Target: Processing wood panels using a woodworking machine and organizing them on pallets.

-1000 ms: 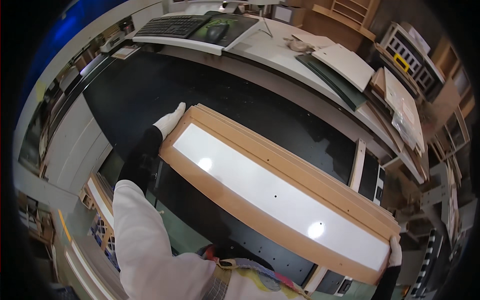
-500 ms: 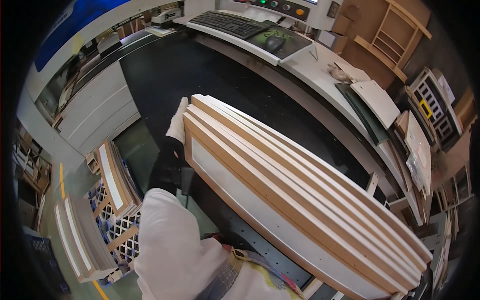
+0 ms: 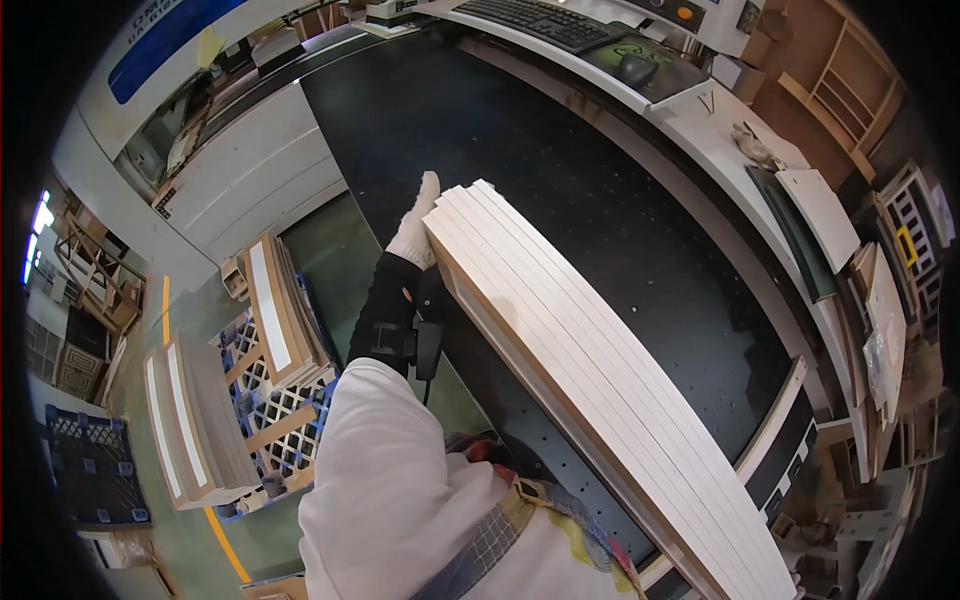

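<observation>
A long stack of several pale wooden frames (image 3: pixel 600 380) stands tipped on edge over the near side of a black machine table (image 3: pixel 560 170). It runs from the middle of the view down to the lower right. My left hand (image 3: pixel 413 232), in a white glove with a black wrist brace, grips the stack's far left end. My right hand is hidden, since the stack's other end runs out of the picture at the lower right.
On the floor to the left, a blue pallet (image 3: pixel 270 420) carries upright frames (image 3: pixel 275 320), and another pile of frames (image 3: pixel 195 420) stands beside it. A dark blue crate (image 3: pixel 90 465) lies further left. A keyboard (image 3: pixel 540 20) and mouse (image 3: pixel 635 68) sit on the bench behind.
The stack, earlier lying flat with its white panel face up, has been tipped onto its edge and pulled toward me. My view has swung left and down toward the floor.
</observation>
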`<action>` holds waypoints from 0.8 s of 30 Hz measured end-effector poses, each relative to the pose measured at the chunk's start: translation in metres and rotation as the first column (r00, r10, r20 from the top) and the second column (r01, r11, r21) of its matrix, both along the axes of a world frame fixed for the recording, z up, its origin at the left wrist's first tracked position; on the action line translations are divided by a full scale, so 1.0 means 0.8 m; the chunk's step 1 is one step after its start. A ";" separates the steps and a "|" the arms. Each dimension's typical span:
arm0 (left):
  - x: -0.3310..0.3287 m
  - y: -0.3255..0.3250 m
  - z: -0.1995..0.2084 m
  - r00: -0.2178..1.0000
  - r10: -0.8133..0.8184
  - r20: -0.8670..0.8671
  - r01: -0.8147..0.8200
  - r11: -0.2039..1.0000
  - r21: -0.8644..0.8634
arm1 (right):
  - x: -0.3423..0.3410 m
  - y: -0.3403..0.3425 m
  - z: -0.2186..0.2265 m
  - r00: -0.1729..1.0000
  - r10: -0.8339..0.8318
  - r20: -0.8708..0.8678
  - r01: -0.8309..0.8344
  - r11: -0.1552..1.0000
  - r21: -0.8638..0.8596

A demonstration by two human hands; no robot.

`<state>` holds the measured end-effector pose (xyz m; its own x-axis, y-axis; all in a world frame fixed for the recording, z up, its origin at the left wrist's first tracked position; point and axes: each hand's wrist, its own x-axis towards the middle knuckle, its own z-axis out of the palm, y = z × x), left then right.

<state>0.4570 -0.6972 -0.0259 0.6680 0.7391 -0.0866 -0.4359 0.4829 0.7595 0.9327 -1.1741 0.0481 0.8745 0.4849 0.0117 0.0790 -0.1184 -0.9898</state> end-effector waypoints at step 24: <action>-0.052 -0.078 -0.059 0.940 0.340 0.024 -0.339 0.927 0.162 | -0.054 0.041 -0.067 0.900 0.296 -0.319 -0.361 0.918 -0.165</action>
<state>0.4150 -0.7597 -0.0730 0.3746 0.9258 0.0502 -0.5489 0.1779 0.8168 0.8894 -1.1411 -0.0058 0.6152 0.7072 -0.3485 -0.1278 -0.3467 -0.9292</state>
